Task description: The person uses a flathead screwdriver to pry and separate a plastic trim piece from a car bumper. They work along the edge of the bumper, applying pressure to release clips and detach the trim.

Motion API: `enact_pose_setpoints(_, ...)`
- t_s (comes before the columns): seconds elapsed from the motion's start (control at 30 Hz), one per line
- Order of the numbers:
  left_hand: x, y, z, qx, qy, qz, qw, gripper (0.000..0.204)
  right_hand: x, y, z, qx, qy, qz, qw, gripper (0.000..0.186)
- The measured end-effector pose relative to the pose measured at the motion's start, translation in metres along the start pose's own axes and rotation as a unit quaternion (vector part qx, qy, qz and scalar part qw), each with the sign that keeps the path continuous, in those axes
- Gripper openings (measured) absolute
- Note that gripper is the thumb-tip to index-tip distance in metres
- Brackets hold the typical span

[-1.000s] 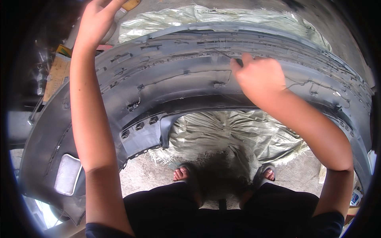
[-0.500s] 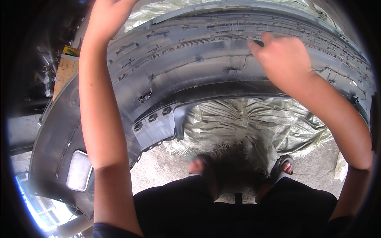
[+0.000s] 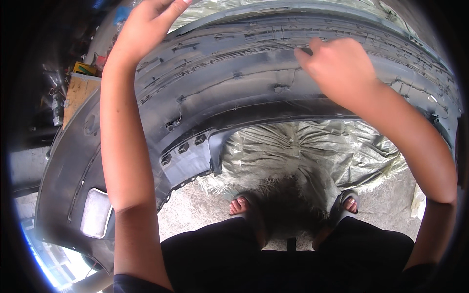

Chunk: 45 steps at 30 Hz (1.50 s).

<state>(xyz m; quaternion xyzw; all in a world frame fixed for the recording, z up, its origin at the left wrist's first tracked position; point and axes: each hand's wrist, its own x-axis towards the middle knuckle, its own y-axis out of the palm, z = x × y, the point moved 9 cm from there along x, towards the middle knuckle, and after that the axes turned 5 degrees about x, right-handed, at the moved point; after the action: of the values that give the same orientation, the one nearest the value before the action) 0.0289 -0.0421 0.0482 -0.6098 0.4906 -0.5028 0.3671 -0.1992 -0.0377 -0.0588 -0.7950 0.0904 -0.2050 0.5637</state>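
Observation:
A large grey car bumper lies in front of me with its ribbed inner side showing, clips and thin wiring along it. Over its middle right, my right hand is closed, thumb and forefinger pinching a thin dark rod-like tool. A slim shaft seems to run left from the fingers toward the ribs; its exact kind is unclear. At the upper left, beyond the bumper's far edge, my left hand has its thumb stretched out. The picture's top edge cuts off its other fingers, and nothing shows in its grasp.
Crumpled pale woven sheeting lies under the bumper, in front of my feet. A wooden board and cluttered tools are at the left. A white-lined rectangular opening sits in the bumper's near left end.
My right hand has shifted slightly left along the bumper with the thin tool. The left hand has moved a little right and down, showing more of its thumb.

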Motion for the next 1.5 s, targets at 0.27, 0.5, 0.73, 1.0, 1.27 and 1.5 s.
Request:
enact_pose_setpoints(0.27, 0.004, 0.027, 0.013, 0.051, 0.076, 0.027, 0.995, 0.050, 0.000, 0.002, -0.010, 0.010, 0.023, 0.012, 1.000, 0.025)
enact_pose_setpoints(0.5, 0.002, 0.050, 0.035, 0.133, 0.077, 0.042, 0.987, 0.062, 0.000, 0.006, -0.016, 0.027, 0.036, 0.012, 0.999, 0.023)
enact_pose_setpoints(0.73, 0.000, 0.051, 0.034, 0.109, 0.060, 0.049, 0.991, 0.053, 0.002, 0.002, -0.017, 0.027, 0.016, -0.001, 0.999, 0.023)
enact_pose_setpoints(1.0, -0.001, 0.042, 0.010, 0.147, 0.051, 0.043, 0.987, 0.054, 0.005, -0.004, -0.024, 0.095, 0.062, 0.173, 0.978, 0.013)
enact_pose_setpoints(1.27, -0.003, 0.041, -0.014, 0.195, 0.138, -0.002, 0.971, 0.047, 0.002, -0.005, -0.017, 0.053, 0.052, 0.174, 0.982, 0.014)
enact_pose_setpoints(1.5, 0.013, 0.066, 0.046, 0.228, 0.043, 0.064, 0.971, 0.042, 0.001, 0.000, -0.018, 0.063, 0.027, 0.194, 0.979, 0.013)
